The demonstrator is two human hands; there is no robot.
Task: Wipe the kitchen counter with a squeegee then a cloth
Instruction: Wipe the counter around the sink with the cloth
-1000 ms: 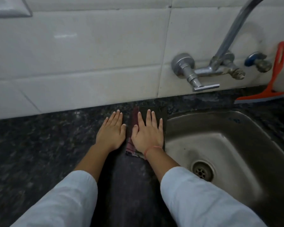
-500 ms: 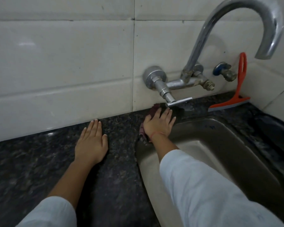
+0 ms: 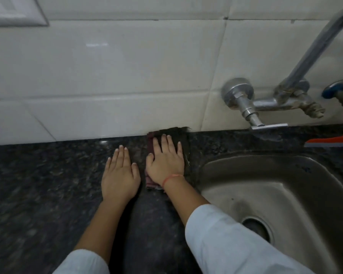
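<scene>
A dark folded cloth [image 3: 179,135] lies on the black speckled counter [image 3: 38,175], its far edge against the wall tiles, just left of the sink. My right hand [image 3: 165,162] presses flat on the cloth with fingers spread toward the wall. Beside it, my left hand [image 3: 120,174] rests flat on the bare counter, holding nothing. The orange squeegee [image 3: 333,140] lies at the far right edge on the counter behind the sink; only its blade end shows.
A steel sink [image 3: 325,184] with a drain [image 3: 259,228] fills the lower right. A chrome wall tap [image 3: 253,103] with a lever and spout juts out above the sink's back edge. A white switch plate [image 3: 14,14] sits top left.
My right hand slid the cloth from under the tap back left along the wall, ending next to my left hand. The view swung left, so the squeegee is nearly out of frame.
</scene>
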